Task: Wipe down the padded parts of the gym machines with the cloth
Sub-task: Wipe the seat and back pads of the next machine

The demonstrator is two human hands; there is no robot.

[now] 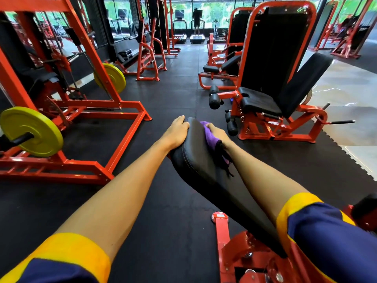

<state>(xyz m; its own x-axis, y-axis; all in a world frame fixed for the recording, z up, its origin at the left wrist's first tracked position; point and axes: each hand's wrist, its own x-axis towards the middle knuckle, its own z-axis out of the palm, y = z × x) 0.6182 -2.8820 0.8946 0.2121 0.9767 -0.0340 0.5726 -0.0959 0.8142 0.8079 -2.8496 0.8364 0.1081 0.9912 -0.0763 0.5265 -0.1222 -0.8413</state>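
Black rubber gym floor (pixel 163 94) runs under rows of red machines. Dead centre, a long black pad (pixel 195 158) tilts up and away from you on a red frame (pixel 221 231). Purple cloth (pixel 209 135) lies against the pad's upper right side, near the far end, with dark fringe hanging off its near end. Your right hand (pixel 217 134) sits on the cloth, fingers bunched down on it, holding it to the pad. Your left hand (pixel 177 130) is at the pad's far left edge, fingers curled over the rim and clamped on it. Both forearms are stretched out, with yellow-cuffed navy sleeves at the bottom corners. Right of the pad stands a red leg machine (pixel 265 103) with a black seat and rollers. Yellow plate (pixel 30 131) on a bar at left, a second one behind it. Far back, a person (pixel 196 19) stands on a treadmill by the windows.
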